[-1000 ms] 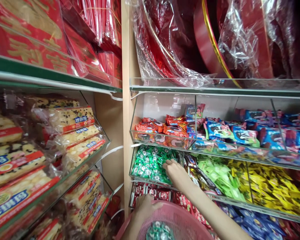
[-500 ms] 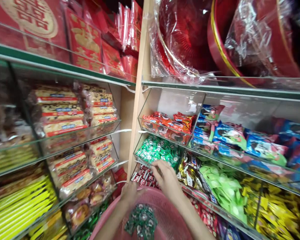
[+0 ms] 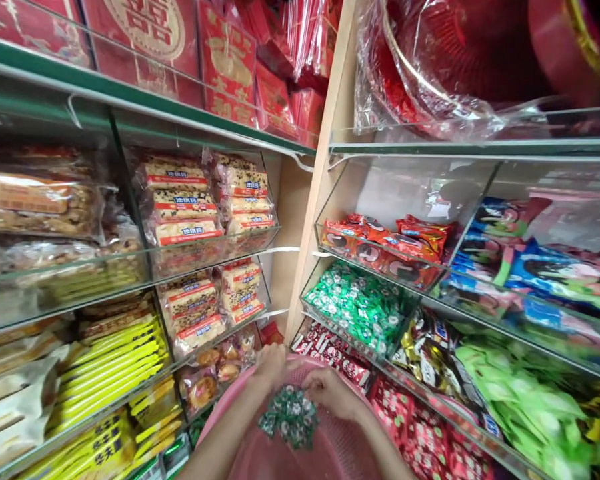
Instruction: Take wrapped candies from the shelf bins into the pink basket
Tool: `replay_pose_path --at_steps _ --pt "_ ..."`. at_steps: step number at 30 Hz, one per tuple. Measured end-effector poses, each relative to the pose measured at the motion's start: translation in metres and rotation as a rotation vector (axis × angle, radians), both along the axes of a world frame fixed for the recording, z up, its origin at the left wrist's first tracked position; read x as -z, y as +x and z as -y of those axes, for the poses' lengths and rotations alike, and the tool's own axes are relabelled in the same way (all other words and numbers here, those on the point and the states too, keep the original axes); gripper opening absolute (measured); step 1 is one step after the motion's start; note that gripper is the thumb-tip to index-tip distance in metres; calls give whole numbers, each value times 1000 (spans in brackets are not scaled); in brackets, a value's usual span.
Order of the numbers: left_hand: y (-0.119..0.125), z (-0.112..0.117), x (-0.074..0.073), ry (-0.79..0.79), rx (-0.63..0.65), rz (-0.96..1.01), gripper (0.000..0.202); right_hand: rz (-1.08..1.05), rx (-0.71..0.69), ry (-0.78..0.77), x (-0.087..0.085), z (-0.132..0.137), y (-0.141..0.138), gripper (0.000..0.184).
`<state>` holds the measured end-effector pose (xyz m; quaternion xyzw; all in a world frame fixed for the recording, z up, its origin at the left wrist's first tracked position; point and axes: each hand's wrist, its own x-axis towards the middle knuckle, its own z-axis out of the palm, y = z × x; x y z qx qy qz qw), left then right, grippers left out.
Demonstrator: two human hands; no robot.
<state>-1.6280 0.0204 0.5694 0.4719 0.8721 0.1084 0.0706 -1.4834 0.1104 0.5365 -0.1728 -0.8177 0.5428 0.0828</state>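
Note:
A pink plastic basket (image 3: pixel 330 433) with perforated sides sits low in front of me. My left hand (image 3: pixel 271 365) is closed over its far rim. In the bottom of the basket lies a pile of small green-wrapped candies (image 3: pixel 290 419). Just right of that pile, inside the basket, my right hand (image 3: pixel 326 390) has its fingers curled closed; whatever they hold, if anything, is hidden. More green-wrapped candies (image 3: pixel 355 303) fill a clear bin ahead and to the right, above a bin of dark red-wrapped sweets (image 3: pixel 325 347).
Wrapped pastry bars (image 3: pixel 185 200) and yellow packets (image 3: pixel 110 373) fill the left shelves. Red-wrapped snacks (image 3: pixel 385 243), blue packs (image 3: pixel 560 273) and light green packets (image 3: pixel 525 393) lie in right bins. A wooden post (image 3: pixel 325 173) divides the shelves. Red boxes (image 3: pixel 227 63) stand above.
My right hand has moved from the edge of the green candy bin down and back into the basket. My left hand stays at the rim. The view has turned left.

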Motion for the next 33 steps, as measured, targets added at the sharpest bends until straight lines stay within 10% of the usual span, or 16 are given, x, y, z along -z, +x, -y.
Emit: replay_pose_path --at_steps 10,23,29,33 --pt "-29 6 14 -39 27 -17 61 -227 429 468 -26 13 -32 26" --pt "2 2 -12 -79 23 -24 49 247 265 815 -25 17 -8 43" --pt "14 -8 -21 -127 -10 -23 37 63 6 810 -117 24 14 28" --pt "19 -15 -17 -84 0 2 50 65 91 1019 -195 -8 21 21"
